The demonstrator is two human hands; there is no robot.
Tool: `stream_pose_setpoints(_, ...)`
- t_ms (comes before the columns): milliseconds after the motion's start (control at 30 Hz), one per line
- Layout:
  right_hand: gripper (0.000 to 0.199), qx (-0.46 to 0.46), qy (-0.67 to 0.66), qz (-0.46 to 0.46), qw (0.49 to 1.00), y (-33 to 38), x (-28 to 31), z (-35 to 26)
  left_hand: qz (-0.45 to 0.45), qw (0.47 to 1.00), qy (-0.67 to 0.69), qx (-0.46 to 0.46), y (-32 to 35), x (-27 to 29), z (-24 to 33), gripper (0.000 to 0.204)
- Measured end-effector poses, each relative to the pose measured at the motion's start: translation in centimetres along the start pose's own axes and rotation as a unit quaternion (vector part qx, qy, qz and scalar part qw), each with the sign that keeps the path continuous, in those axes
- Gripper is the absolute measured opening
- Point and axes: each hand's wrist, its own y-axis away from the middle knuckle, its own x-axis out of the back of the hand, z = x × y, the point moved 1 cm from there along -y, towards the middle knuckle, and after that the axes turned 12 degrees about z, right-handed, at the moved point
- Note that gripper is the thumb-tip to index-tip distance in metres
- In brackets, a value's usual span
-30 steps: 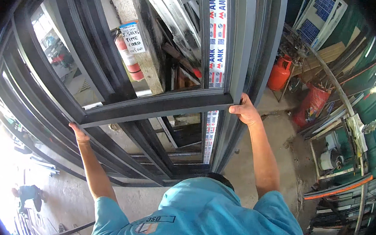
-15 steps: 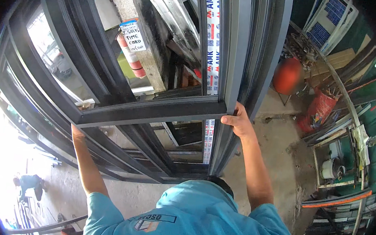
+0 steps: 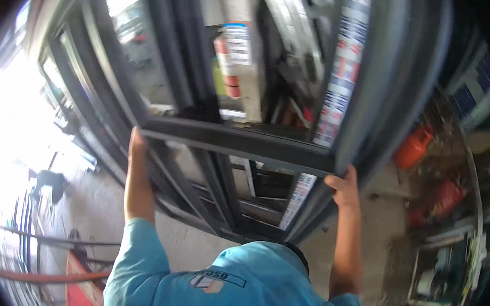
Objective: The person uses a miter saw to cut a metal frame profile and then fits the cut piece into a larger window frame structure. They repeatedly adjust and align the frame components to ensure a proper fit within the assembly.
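Watching remotely, I have the frame [image 3: 237, 145] between the left grip [image 3: 137, 143], touching it, closure impossible to tell, and the right grip [image 3: 343, 187], clasping it; it seems stiff, weighty, best held by both sides.

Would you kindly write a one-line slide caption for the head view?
Left hand and right hand at opposite ends of a dark frame crossbar, a red fire extinguisher beyond.

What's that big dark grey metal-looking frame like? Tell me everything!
The dark grey metal-looking frame rises before the person. Long side bars meet a crossbar; its gaps look open. The left hand touches the crossbar's left end; the right hand grips its right end. Its tilt is unclear; blur hides fine details.
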Motion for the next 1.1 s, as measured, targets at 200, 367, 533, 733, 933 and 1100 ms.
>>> stream_pose_setpoints(200,0.089,0.048,-0.058,0.057,0.996,-0.5,4.1,2.2,-0.131,0.984,-0.068,-0.099,-1.9,1.1,-2.4,0.103)
stream_pose_setpoints(367,0.092,0.039,-0.081,0.024,0.996,-0.2,6.0,1.1,-0.159,0.964,-0.175,-0.123,-1.0,-3.6,0.0,0.08)
stream_pose_setpoints(533,0.088,0.042,-0.047,0.006,0.998,-1.3,7.2,1.3,-0.129,0.872,-0.303,-0.363,-0.8,-3.4,-0.2,0.072)
stream_pose_setpoints(733,0.084,-0.005,-0.057,0.006,0.998,-0.9,8.6,0.5,-0.072,0.995,0.02,0.071,2.3,-7.9,7.7,0.084)
stream_pose_setpoints(933,0.089,-0.021,-0.053,-0.007,0.998,0.1,6.9,-0.6,-0.005,0.976,0.06,0.211,0.8,-8.6,4.3,0.101)
stream_pose_setpoints(1100,0.091,-0.007,-0.06,-0.016,0.998,-0.3,4.2,-0.4,0.026,0.974,0.022,0.224,0.9,-7.9,4.3,0.107)
